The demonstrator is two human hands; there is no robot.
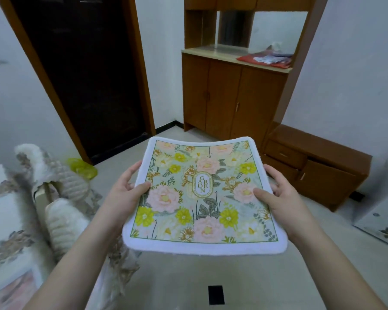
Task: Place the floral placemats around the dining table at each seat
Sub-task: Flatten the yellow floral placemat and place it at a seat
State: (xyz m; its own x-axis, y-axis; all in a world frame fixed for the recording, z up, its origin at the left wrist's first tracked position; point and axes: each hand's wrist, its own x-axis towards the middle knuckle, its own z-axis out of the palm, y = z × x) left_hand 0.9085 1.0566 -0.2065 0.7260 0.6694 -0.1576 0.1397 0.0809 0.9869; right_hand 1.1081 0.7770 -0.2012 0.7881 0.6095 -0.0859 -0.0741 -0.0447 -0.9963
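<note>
The floral placemat (203, 195) is hanging in the air in front of the person, above the pale floor (188, 276), printed side up and sagging slightly through its middle. The left hand (123, 193) is gripping its left edge: the thumb is lying on top of the print while the fingers (132, 170) are curling under the white border. The right hand (278, 193) is holding the right edge the same way, thumb pressing on a pink flower, the other fingers tucked beneath. A wooden cabinet (229, 95) is standing against the far wall, with red items on its counter (211, 52). A fluffy cushioned chair (61, 182) is sitting to the left.
</note>
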